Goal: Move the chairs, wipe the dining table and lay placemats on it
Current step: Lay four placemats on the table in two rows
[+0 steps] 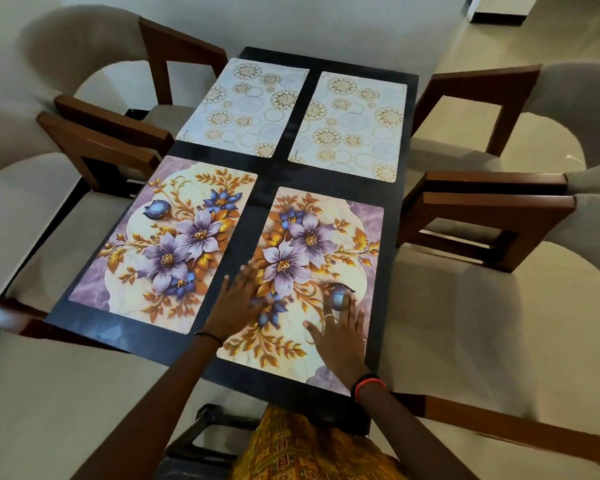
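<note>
A dark table (118, 327) ringed by chairs (482, 209) carries four placemats (243, 105). Three lie beyond and left of the grips. The fourth, the near floral placemat (326, 244), lies directly under them, its long axis running away from the person. The left grip (238, 299) rests on its left edge and the right grip (340, 337) nearer its right corner. Both are flat with fingers straight, holding nothing, likely smoothing it square.
</note>
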